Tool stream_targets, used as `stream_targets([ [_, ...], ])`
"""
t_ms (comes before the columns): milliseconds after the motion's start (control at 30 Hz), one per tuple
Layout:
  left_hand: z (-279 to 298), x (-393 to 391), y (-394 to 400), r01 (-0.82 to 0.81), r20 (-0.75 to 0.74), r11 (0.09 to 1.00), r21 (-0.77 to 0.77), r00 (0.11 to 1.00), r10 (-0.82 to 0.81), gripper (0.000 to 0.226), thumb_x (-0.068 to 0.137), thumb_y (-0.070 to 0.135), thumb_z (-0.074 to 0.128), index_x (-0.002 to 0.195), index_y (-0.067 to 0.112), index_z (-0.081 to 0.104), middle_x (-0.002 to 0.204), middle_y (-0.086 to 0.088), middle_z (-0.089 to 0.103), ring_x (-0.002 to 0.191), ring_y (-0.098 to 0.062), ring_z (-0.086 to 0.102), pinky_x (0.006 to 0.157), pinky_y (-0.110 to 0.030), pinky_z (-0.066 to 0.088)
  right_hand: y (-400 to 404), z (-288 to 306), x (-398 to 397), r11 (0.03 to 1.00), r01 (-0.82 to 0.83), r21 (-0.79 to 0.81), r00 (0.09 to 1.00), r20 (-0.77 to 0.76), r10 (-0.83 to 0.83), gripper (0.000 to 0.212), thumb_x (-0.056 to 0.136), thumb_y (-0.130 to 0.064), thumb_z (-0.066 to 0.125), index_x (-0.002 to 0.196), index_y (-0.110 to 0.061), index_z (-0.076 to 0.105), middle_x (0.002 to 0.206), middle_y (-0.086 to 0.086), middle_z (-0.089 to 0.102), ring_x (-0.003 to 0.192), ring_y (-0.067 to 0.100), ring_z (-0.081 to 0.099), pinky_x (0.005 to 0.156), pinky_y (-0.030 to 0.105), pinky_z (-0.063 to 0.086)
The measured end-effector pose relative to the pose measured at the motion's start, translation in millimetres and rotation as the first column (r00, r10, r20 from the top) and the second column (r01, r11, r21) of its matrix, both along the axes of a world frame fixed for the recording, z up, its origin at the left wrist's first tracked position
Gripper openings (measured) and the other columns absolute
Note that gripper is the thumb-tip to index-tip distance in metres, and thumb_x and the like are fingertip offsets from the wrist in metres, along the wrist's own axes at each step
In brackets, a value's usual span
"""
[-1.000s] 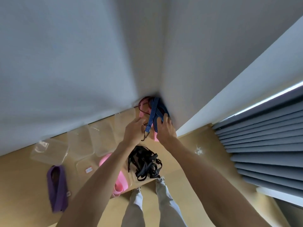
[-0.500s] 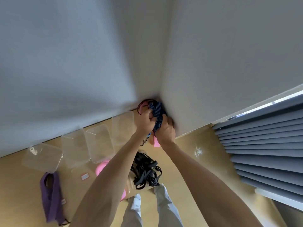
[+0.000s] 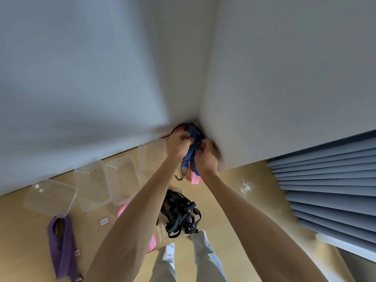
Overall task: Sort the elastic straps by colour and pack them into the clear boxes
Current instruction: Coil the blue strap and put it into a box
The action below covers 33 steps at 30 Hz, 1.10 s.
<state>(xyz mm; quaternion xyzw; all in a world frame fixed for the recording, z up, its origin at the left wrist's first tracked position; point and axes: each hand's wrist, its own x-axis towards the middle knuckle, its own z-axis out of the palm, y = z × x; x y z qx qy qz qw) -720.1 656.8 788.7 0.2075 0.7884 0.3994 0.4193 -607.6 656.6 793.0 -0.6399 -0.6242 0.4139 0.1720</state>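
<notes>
Both my hands reach into the corner of the room. My left hand (image 3: 178, 144) and my right hand (image 3: 209, 157) each grip a blue striped elastic strap (image 3: 190, 155) that hangs between them, with a black metal hook (image 3: 181, 176) at its lower end. A pink strap end (image 3: 194, 180) dangles below my right hand, and a reddish strap loop (image 3: 179, 127) shows behind the hands. Several clear boxes (image 3: 91, 186) lie in a row along the wall. A tangle of black straps (image 3: 180, 213) sits in a clear box below. A purple strap (image 3: 61, 243) lies on the floor at left.
White walls meet in a corner right behind the hands. Grey-blue blinds (image 3: 329, 192) fill the right side. A pink strap (image 3: 151, 244) lies partly under my left forearm. My legs in light trousers (image 3: 201, 255) stand on the wooden floor (image 3: 20, 241).
Both hands have closed round the blue strap and pulled it a little out of the corner. The view has shifted slightly.
</notes>
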Motion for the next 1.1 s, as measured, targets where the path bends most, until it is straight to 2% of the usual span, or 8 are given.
stream_targets([
  [67,6,-2,-2,-0.011,0.083,0.998,0.055,0.997,0.006,0.049,0.073,-0.006,0.075,0.116,0.011,0.059,0.096,-0.002,0.071,0.096,-0.024,0.07,0.083,-0.04,0.057,1,11,-2,0.997,0.066,0.027,0.992,-0.113,-0.063,0.041,0.086,0.006,0.045,0.126,-0.002,0.053,0.122,0.016,0.064,0.112,0.034,0.059,0.096,0.042,0.049],
  [167,15,-8,-8,0.077,0.174,0.992,0.103,0.98,-0.094,0.059,0.073,-0.017,0.07,0.127,0.005,0.061,0.102,-0.012,0.074,0.096,-0.025,0.072,0.083,-0.035,0.06,3,25,-8,0.992,0.09,0.085,0.978,-0.194,-0.072,0.052,0.08,0.009,0.045,0.13,-0.002,0.052,0.131,0.014,0.06,0.12,0.028,0.055,0.105,0.038,0.045],
  [333,49,-24,-26,0.199,0.131,0.946,0.256,0.962,-0.238,0.049,0.078,-0.017,0.066,0.099,0.027,0.073,0.087,0.009,0.076,0.084,-0.009,0.071,0.076,-0.024,0.055,11,49,-10,0.995,-0.088,0.053,0.939,-0.329,0.101,0.058,0.07,-0.002,0.048,0.123,-0.02,0.059,0.105,-0.021,0.064,0.096,-0.008,0.058,0.085,0.01,0.045],
  [600,133,-36,-45,0.191,0.038,0.879,0.437,0.972,-0.23,0.013,0.086,0.012,0.07,0.099,0.014,0.071,0.096,-0.016,0.072,0.088,-0.028,0.071,0.077,-0.043,0.057,10,93,-4,0.953,-0.301,0.037,0.852,-0.439,0.286,0.037,0.075,-0.019,0.067,0.111,-0.027,0.063,0.087,-0.011,0.068,0.074,0.006,0.067,0.064,0.018,0.051],
  [733,181,-31,-43,0.206,-0.034,0.836,0.508,0.975,-0.22,0.022,0.09,0.004,0.069,0.109,0.015,0.067,0.106,-0.014,0.066,0.088,-0.02,0.065,0.069,-0.03,0.057,5,128,-12,0.937,-0.325,0.125,0.831,-0.435,0.346,0.041,0.07,-0.03,0.081,0.104,-0.026,0.06,0.086,-0.002,0.069,0.077,0.02,0.066,0.066,0.037,0.057],
  [867,225,-28,-48,0.184,-0.028,0.805,0.564,0.979,-0.204,0.018,0.089,0.006,0.071,0.106,0.01,0.068,0.101,-0.023,0.068,0.088,-0.027,0.069,0.071,-0.033,0.059,2,165,-22,0.941,-0.274,0.199,0.801,-0.495,0.337,0.04,0.071,-0.025,0.082,0.104,-0.023,0.059,0.078,-0.008,0.068,0.063,0.006,0.063,0.056,0.019,0.049],
  [967,253,-30,-58,0.182,-0.075,0.767,0.616,0.982,-0.173,0.023,0.084,0.011,0.071,0.104,0.0,0.068,0.099,-0.027,0.067,0.088,-0.033,0.071,0.07,-0.032,0.057,1,189,-28,0.935,-0.262,0.238,0.772,-0.529,0.351,0.04,0.074,-0.023,0.079,0.109,-0.021,0.061,0.087,-0.008,0.069,0.075,0.007,0.066,0.062,0.024,0.055],
  [1100,278,-33,-73,0.21,-0.139,0.74,0.639,0.978,-0.157,0.017,0.083,0.009,0.07,0.099,0.009,0.072,0.091,-0.012,0.074,0.084,-0.028,0.074,0.07,-0.034,0.059,-8,214,-33,0.923,-0.261,0.284,0.706,-0.596,0.383,0.079,0.072,-0.007,0.084,0.14,-0.007,0.043,0.122,0.005,0.06,0.101,0.014,0.066,0.088,0.036,0.058],
])
